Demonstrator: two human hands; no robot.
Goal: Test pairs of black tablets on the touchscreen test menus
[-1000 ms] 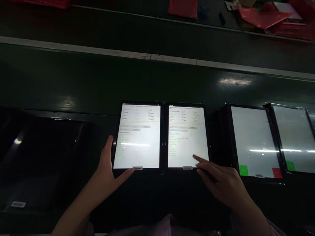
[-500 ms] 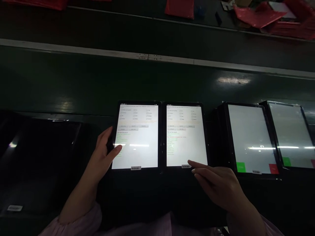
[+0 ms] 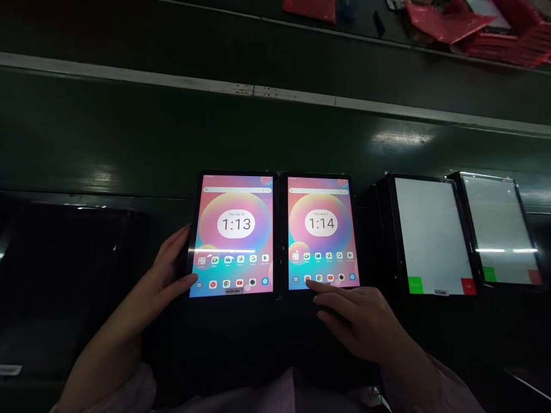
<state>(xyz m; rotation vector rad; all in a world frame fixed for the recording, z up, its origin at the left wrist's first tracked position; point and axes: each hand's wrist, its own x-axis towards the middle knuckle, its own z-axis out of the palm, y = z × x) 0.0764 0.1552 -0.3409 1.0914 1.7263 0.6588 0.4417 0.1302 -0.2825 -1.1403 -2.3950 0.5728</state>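
Note:
Two lit tablets lie side by side in front of me, each showing a colourful home screen with a clock. The left tablet [image 3: 235, 201] reads 1:13, the right tablet [image 3: 321, 201] reads 1:14. My left hand [image 3: 161, 281] is at the left tablet's lower left edge, thumb over the screen's corner and the other fingers along its side, partly hidden. Over the bottom of the right tablet is my right hand [image 3: 361, 315], its index finger extended to the row of icons and the other fingers loosely bent. Nothing is held in it.
To the right, two more tablets, the nearer [image 3: 433, 229] and the farther [image 3: 497, 223], show white screens with green and red squares. A dark-screened device [image 3: 55, 275] lies at the left. Red plastic packaging [image 3: 508, 43] lies beyond the pale rail [image 3: 297, 97].
Both tablets' screens switched from white test lists to home screens. My right hand moved left along the right tablet's lower edge. My left thumb slid down toward the left tablet's corner.

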